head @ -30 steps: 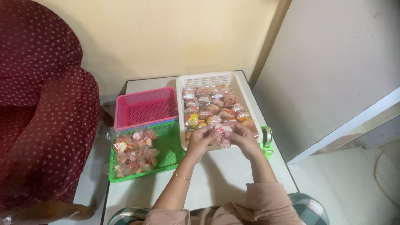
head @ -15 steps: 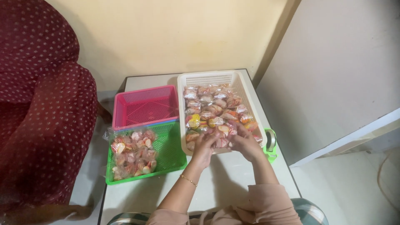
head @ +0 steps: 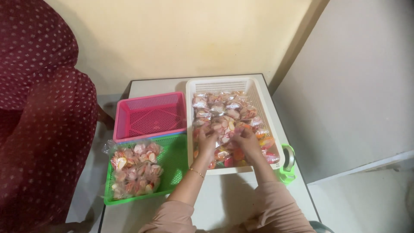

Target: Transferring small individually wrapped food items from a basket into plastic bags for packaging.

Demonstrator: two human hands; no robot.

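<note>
Reaching into the white basket (head: 189, 125), my left hand (head: 208, 140) and right hand (head: 246, 139) curl loosely over the clear snack packets (head: 224, 110), fingers touching a packet between them; whether either truly grips it, I cannot tell. More packets (head: 134, 168) lie in the green basket (head: 177, 162) at my left, below the pink basket (head: 148, 115). Both forearms slant inward, wrists close together.

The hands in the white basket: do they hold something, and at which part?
Both the left hand and right hand rest on the clear snack packets; a hold cannot be told.
</note>
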